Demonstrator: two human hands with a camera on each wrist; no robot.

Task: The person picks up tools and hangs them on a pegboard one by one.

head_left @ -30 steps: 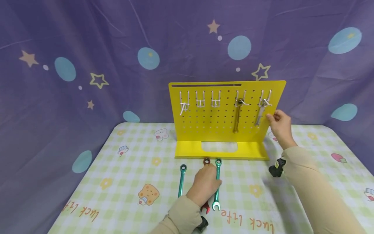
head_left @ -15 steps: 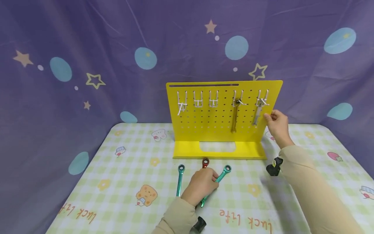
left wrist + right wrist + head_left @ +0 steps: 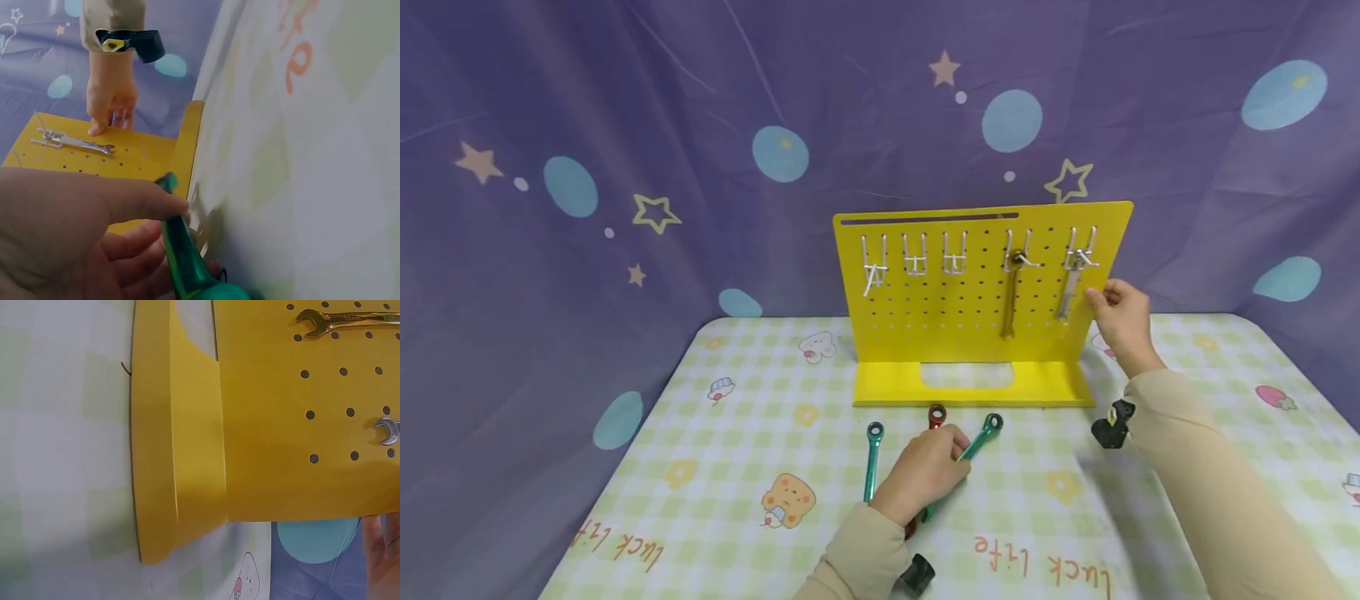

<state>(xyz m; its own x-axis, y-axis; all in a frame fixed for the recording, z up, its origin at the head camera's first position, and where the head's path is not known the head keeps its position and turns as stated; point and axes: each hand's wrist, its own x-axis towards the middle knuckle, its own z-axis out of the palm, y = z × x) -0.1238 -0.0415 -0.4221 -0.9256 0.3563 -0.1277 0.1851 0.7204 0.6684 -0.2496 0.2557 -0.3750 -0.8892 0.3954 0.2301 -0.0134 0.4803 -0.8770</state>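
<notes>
My left hand [image 3: 927, 471] pinches a green combination wrench [image 3: 977, 440] between thumb and fingers. The wrench slants, its ring end up and to the right; in the left wrist view it shows as a green shaft [image 3: 184, 253] under the thumb. Partly covered by that hand, a red wrench [image 3: 937, 416] lies on the cloth, and a second green wrench [image 3: 872, 462] lies to its left. My right hand [image 3: 1123, 323] grips the right edge of a yellow pegboard [image 3: 917, 329], thumb in front. On its hooks hang a gold wrench [image 3: 1010, 304] and a silver wrench [image 3: 1068, 293].
White wire hooks [image 3: 915, 265] without tools stand out from the board's left half. The pegboard's base lip [image 3: 887, 392] rests on the checked tablecloth [image 3: 737, 467]. A purple curtain [image 3: 880, 100] hangs behind the table.
The right-hand green wrench, lying straight beside my left hand before, has been pinched and swung so its ring end points right. My right hand stays on the board's edge.
</notes>
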